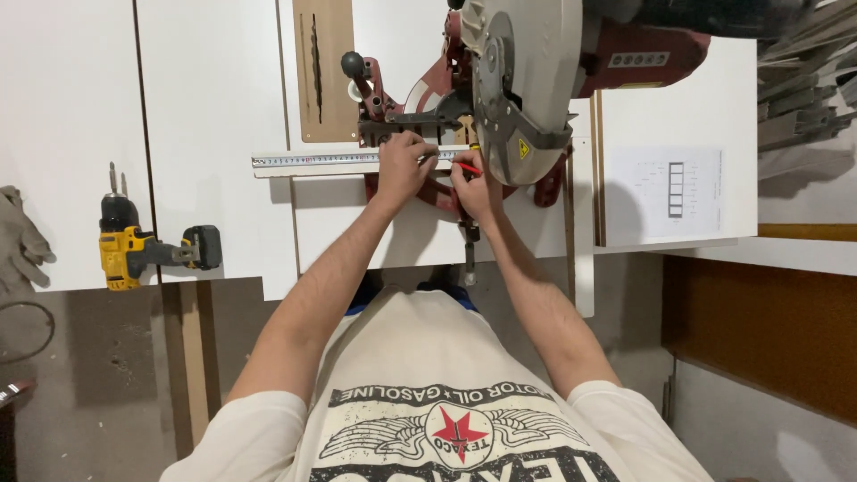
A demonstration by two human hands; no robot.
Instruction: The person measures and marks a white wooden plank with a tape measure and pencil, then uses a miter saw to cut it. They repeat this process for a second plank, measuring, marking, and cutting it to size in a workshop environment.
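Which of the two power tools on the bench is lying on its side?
The yellow and black cordless drill, lying on its side at the bench's left. The mitre saw stands upright by the hands.

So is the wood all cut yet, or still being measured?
Still measuring. The long metal ruler already lies along the white strip at the red mitre saw. The left hand holds it; the right hand marks with a red pencil. No cut shows.
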